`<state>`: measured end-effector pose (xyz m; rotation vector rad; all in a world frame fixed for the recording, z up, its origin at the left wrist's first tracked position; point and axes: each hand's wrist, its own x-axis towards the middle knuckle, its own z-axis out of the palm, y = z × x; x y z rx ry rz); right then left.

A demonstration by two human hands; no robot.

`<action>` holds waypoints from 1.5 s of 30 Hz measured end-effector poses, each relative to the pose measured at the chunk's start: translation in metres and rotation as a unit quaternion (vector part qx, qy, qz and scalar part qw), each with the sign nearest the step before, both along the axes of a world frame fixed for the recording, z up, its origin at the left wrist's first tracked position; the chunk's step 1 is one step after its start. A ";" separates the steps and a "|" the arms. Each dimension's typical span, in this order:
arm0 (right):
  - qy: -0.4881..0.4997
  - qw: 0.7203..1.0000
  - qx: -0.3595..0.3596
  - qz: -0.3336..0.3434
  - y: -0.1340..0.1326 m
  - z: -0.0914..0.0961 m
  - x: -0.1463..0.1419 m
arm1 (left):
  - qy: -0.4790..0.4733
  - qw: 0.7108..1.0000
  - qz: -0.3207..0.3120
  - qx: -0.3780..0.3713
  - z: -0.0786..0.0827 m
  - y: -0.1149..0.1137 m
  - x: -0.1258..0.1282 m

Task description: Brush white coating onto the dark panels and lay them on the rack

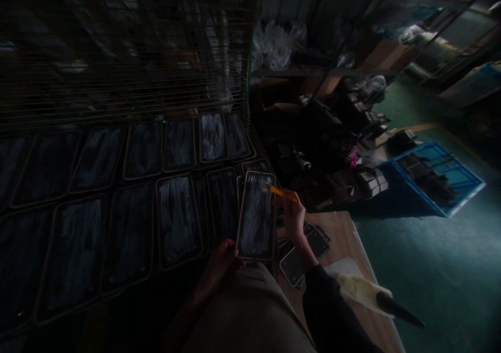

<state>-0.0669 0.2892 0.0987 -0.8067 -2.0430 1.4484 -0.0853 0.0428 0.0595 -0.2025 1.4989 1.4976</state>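
Held up in front of my body is a dark rectangular panel point(256, 222) with rounded corners and a pale rim, its face streaked with whitish smears. My left hand point(226, 255) grips its lower left corner. In my right hand point(293, 212) is a small brush with a yellow-orange handle point(285, 193); its bristles touch the panel's upper right part. Similar streaked panels point(180, 220) lie in two rows to the left. Below my right forearm, several unstreaked dark panels point(299, 259) are piled on a wooden board point(340, 228).
A wire mesh cage wall point(248, 45) rises behind the rows. On the board's right lies a cream-coloured object with a dark handle point(397, 308). A blue crate point(426, 207) stands on the green floor point(446, 269). Shelves with boxes and plastic bags point(277, 43) fill the back.
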 end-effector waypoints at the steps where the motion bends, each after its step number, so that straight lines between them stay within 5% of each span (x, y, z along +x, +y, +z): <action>1: 0.004 1.000 -0.003 0.002 -0.002 0.001 -0.002 | -0.007 1.000 0.002 -0.001 -0.002 0.000 0.000; 9: -0.040 0.993 -0.072 0.088 -0.027 -0.004 0.002 | -0.019 1.000 0.001 0.007 -0.020 0.000 -0.003; 16: -0.083 0.975 -0.153 0.139 -0.025 0.011 0.025 | -0.024 0.999 0.012 -0.028 -0.016 0.004 -0.005; 23: -0.020 0.991 -0.128 0.029 -0.007 0.013 0.002 | -0.042 0.998 -0.035 0.004 -0.014 -0.001 -0.009; 30: -0.116 0.987 -0.087 0.072 -0.005 0.029 0.052 | -0.060 0.998 -0.031 0.021 -0.006 -0.001 -0.010; 35: -0.087 0.995 -0.037 -0.010 0.000 0.040 0.062 | -0.083 0.996 -0.035 0.027 -0.001 0.005 -0.013; 39: -0.108 0.989 -0.101 0.020 0.002 0.043 0.074 | -0.110 0.993 -0.036 0.017 0.003 0.006 -0.012; 45: -0.029 0.988 -0.079 -0.128 0.025 0.052 0.098 | -0.101 0.991 0.003 0.090 0.038 0.004 -0.022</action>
